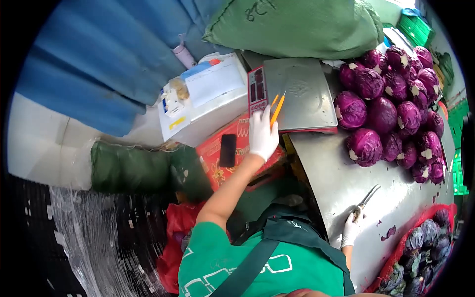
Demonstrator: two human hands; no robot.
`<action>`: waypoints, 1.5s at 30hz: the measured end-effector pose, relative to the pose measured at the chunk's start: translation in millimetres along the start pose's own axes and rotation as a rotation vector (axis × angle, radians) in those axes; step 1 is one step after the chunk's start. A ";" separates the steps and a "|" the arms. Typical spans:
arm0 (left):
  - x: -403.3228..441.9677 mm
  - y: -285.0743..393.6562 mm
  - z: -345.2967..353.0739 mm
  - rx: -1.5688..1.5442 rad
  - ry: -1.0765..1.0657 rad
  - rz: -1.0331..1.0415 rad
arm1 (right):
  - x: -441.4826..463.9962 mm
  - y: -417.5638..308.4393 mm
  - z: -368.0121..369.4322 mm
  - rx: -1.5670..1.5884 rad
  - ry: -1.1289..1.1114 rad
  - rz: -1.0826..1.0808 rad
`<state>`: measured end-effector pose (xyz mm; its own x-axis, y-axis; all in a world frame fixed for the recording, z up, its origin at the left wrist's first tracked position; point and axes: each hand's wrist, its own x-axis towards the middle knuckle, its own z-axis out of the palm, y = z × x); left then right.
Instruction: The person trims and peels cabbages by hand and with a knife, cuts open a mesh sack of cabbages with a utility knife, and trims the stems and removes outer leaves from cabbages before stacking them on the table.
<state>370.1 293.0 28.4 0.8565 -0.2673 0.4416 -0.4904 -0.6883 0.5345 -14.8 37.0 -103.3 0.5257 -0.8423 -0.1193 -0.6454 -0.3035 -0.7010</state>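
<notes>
My left hand (263, 136), in a white glove, reaches to the red digital scale display (258, 89), its fingers by the keypad. It is closed on an orange pencil-like stick (278, 110) with a pointed tip. A second, shorter orange length shows beside it; I cannot tell if it is separate. Behind the stick lies the scale's metal plate (309, 106). My right hand (352, 230), also gloved, rests low over the steel table (326, 183), closed around the handle of a knife (370, 195) whose blade points away. Purple cabbages (382, 115) are heaped beyond the knife.
A red mesh bag (391, 262) of darker cabbages lies at lower right. A stuffed green sack (297, 27) stands behind the scale. To the left are a phone (227, 151) on a red box (213, 161), papers (215, 81) and a lilac bottle (184, 55).
</notes>
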 end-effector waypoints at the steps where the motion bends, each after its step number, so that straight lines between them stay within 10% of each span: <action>1: 21.1 1.0 10.2 0.049 -0.031 0.000 | 1.2 -2.8 0.4 -0.053 -0.013 -0.008; 6: 92.6 -9.9 67.3 0.296 -0.121 0.200 | 9.0 41.4 20.0 -0.140 0.222 -0.277; 14: 76.3 75.6 81.9 0.061 -0.103 0.427 | -58.7 1.5 -15.1 0.442 0.375 0.528; 25: -160.1 407.1 116.5 -0.674 -0.997 1.462 | -150.0 54.1 -109.7 0.964 1.154 0.608; 28: -239.6 479.3 142.4 -0.733 -1.346 1.469 | -174.4 66.3 -117.8 0.921 1.273 0.667; 36: -455.8 672.0 141.7 -1.215 -1.093 1.809 | -229.8 115.6 -159.0 1.148 1.533 0.508; 42: -528.2 760.1 111.8 -0.199 -1.257 1.749 | -249.8 131.4 -234.2 1.295 1.494 0.597; 45: -518.0 746.9 119.7 -0.354 -1.234 1.793 | -244.8 162.7 -263.6 1.312 1.581 0.464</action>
<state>-420.5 -163.3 112.6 -0.8246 -0.5657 0.0081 -0.5300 0.7774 0.3388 -394.5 76.4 -2.8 -0.7812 -0.5308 -0.3286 0.4868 -0.1885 -0.8529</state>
